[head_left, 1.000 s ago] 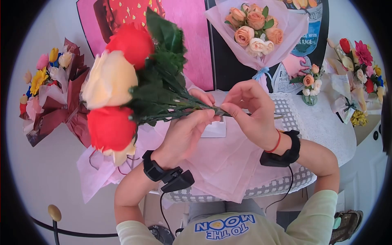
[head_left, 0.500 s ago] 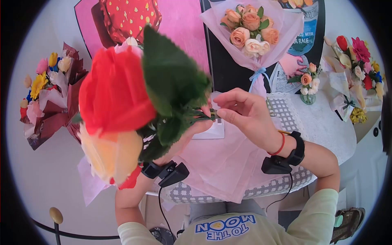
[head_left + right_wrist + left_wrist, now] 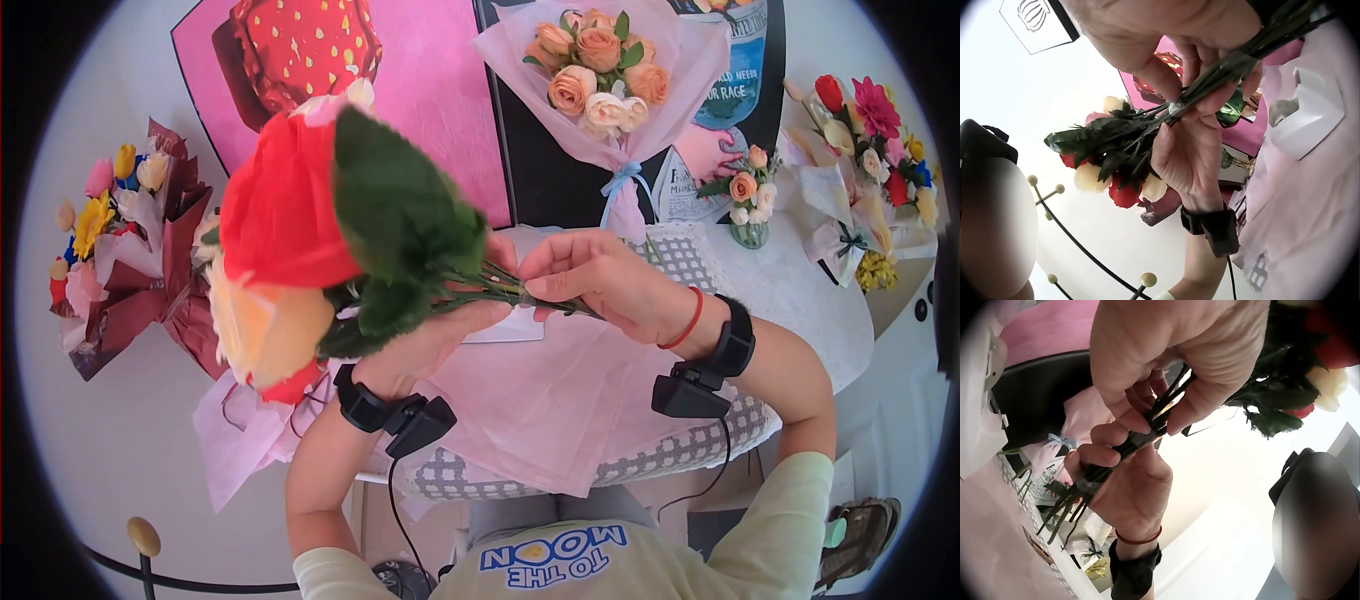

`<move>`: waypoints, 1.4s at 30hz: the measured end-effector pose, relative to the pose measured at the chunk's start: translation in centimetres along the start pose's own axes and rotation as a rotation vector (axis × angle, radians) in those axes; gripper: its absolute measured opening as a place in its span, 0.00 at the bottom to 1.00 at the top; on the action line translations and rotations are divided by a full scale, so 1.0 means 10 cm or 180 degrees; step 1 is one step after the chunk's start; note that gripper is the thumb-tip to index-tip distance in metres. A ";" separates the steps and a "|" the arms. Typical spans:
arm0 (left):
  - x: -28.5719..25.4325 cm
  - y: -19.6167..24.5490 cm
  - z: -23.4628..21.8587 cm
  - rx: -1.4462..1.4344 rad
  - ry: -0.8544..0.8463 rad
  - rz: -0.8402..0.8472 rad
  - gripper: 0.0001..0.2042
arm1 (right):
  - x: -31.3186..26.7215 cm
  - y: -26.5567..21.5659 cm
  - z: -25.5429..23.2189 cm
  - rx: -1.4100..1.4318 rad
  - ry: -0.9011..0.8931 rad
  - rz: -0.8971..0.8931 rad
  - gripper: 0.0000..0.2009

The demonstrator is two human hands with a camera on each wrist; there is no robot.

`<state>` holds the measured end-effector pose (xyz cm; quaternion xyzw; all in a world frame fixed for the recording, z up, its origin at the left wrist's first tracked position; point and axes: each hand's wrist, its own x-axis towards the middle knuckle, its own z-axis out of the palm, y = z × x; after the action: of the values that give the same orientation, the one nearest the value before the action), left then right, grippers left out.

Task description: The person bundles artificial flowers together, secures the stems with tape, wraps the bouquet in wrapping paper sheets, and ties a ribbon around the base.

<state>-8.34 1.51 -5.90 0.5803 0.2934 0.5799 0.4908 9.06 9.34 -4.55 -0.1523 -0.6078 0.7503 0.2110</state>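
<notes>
A bunch of artificial roses, with a red rose (image 3: pixel 285 205), a cream rose (image 3: pixel 262 310) and big green leaves (image 3: pixel 400 190), is held sideways above the table. My left hand (image 3: pixel 425 345) grips its stems (image 3: pixel 1210 81) below the leaves, thumb and fingers around them. Farther toward the stem ends, my right hand (image 3: pixel 600 280) pinches the same stems between thumb and fingers. Shiny clear tape (image 3: pixel 1088 486) wraps the stems by the right hand in the left wrist view. The flower heads partly hide my left hand in the head view.
Pink wrapping sheets (image 3: pixel 540 400) cover the table front, with a white plastic tape dispenser (image 3: pixel 1310 115) on them. Behind stands a wrapped peach rose bouquet (image 3: pixel 600 80). A small glass vase (image 3: pixel 750 232) is at right; wrapped bouquets stand at far left (image 3: pixel 130 250) and far right.
The bunch has turned in my hands, bringing a red rose and a large leaf toward the head camera. My right fingers, more raised half a second ago, now close around the stems.
</notes>
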 end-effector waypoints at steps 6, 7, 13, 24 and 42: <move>0.01 -0.06 0.03 -0.0327 0.0077 0.0199 0.22 | -0.01 0.09 0.07 -0.0353 0.0497 -0.0756 0.09; 0.02 -0.09 0.08 -0.0479 0.0353 0.0198 0.20 | -0.01 0.10 0.10 -0.0348 0.0500 -0.0756 0.09; -0.01 -0.14 0.09 -0.0347 0.0676 0.0103 0.11 | 0.05 0.19 0.17 -0.0583 0.0846 -0.1216 0.12; 0.01 -0.14 -0.01 -0.0006 0.0860 0.0006 0.09 | 0.01 0.19 0.14 -0.0774 0.0386 -0.0708 0.11; 0.03 -0.01 -0.19 0.0611 0.1358 0.0198 0.11 | 0.06 0.31 -0.13 -0.1485 -0.0245 -0.0326 0.11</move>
<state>-10.09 2.25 -6.12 0.4974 0.4262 0.6737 0.3422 8.75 10.16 -7.85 -0.1371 -0.7791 0.5832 0.1846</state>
